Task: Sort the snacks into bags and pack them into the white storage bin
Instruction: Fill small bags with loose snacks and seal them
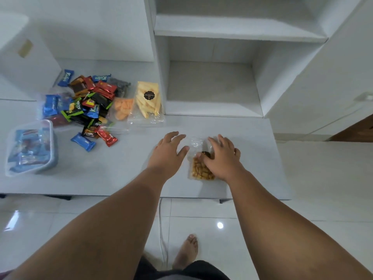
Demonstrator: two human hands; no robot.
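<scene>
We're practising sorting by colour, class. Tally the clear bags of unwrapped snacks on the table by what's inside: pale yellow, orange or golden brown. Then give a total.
Bag of pale yellow sticks: 1
Bag of orange crisps: 1
Bag of golden-brown cubes: 1
Total: 3

Snack wrappers [88,102] noted blue, red, blk w/ green trim. Stick bag [148,102]: pale yellow, blk round label. Cube bag [201,172]: golden-brown. Worktop [121,168] recorded pale grey.
</scene>
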